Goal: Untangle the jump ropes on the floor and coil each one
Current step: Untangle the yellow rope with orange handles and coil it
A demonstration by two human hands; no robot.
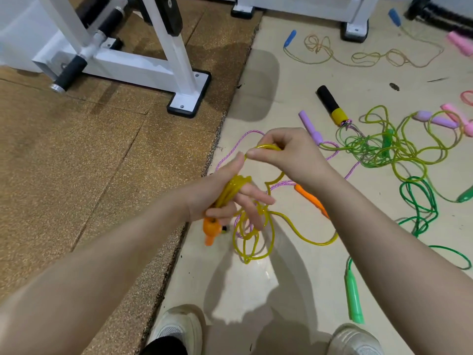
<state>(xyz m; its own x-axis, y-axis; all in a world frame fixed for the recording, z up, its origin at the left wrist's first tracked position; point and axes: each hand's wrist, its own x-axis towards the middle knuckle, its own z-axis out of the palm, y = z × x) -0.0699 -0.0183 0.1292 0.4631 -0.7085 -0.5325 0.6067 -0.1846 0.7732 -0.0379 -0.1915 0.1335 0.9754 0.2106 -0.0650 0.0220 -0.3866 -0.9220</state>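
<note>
I see my left hand (225, 198) at the centre of the frame with several turns of the yellow rope (256, 226) wound round its palm; the fingers stick out fairly straight past the bundle, the thumb lies along it, so the rope hangs on the hand as a coil. One orange handle (211, 230) dangles just below that hand. My right hand (279, 152), just above and right of it, pinches a loop of the same yellow rope between thumb and forefinger, fingers curled tight on it. Loose yellow loops hang under both hands and trail right over the pale floor (281, 290). The other orange handle (311, 199) lies on the floor under my right wrist, beside a purple rope (230, 152). At middle right lies a green and yellow-green tangle (389, 149), and a green handle (354, 294) lies at lower right. A rope with blue handles (290, 38) lies at the upper right. White gym frame (143, 67) stands on brown matting, upper left
</note>
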